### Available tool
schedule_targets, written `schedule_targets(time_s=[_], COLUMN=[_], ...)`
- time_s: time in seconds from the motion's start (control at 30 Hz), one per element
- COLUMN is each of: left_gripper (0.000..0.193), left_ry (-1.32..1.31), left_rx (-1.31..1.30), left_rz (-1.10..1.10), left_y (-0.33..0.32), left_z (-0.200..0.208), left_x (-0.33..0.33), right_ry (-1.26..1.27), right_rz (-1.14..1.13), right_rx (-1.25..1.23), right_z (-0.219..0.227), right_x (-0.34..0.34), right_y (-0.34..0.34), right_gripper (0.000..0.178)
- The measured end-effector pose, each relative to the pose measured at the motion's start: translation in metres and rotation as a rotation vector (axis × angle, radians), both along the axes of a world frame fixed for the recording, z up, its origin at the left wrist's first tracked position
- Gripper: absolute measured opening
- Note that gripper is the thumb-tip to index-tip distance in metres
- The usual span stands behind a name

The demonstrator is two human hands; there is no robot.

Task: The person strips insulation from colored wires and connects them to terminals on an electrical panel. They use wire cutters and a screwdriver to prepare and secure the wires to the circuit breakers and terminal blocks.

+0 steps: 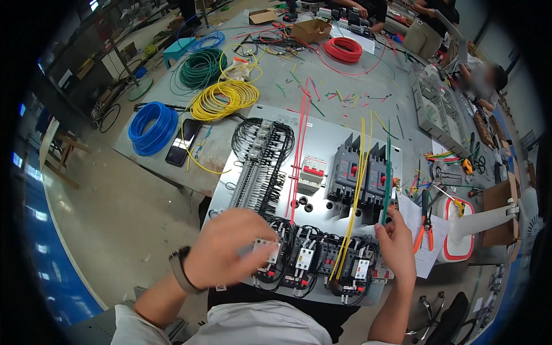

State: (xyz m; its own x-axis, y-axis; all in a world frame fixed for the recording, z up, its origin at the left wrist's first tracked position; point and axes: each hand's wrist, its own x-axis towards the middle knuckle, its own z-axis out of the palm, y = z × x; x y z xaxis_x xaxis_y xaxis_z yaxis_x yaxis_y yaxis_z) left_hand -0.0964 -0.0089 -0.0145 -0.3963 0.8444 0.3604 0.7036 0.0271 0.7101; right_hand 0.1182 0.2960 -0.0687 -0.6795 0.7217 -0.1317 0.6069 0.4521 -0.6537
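Observation:
A metal mounting panel (313, 132) fitted with electrical parts lies in front of me at the table's near edge. Over its lower left contactors hovers my left hand (233, 250), slightly blurred, fingers curled round a small greyish thing I cannot make out. At the panel's right edge, my right hand (397, 241) pinches green wires (387, 187) between thumb and fingers; they stand up beside the black circuit breakers (348, 169). Yellow wires (357, 195) and red wires (299, 155) rise across the panel. Black wiring loops round the terminal strip (250, 181) and lower contactors (305, 257).
Left of the panel lie blue (152, 127), yellow (224, 99) and green (201, 69) wire coils and a phone (183, 142). A red coil (343, 50) sits farther back. Orange-handled pliers (424, 227) rest on paper at right, near a white fan (460, 227). Other people work beyond.

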Motion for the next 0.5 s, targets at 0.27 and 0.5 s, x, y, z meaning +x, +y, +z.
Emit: schedule_targets(time_s=[0.27, 0.5], left_gripper=[0.032, 0.048], left_ry=[-0.512, -0.252], left_rx=[-0.327, -0.591], left_rz=[0.047, 0.065], left_y=[0.041, 0.106], left_z=[-0.062, -0.069], left_x=[-0.058, -0.064], right_ry=[0.061, 0.12], right_rz=[-0.035, -0.043], right_rx=[-0.061, -0.057], right_z=[-0.004, 0.005], right_x=[0.004, 0.018], right_y=[-0.009, -0.021], right_gripper=[0.06, 0.06])
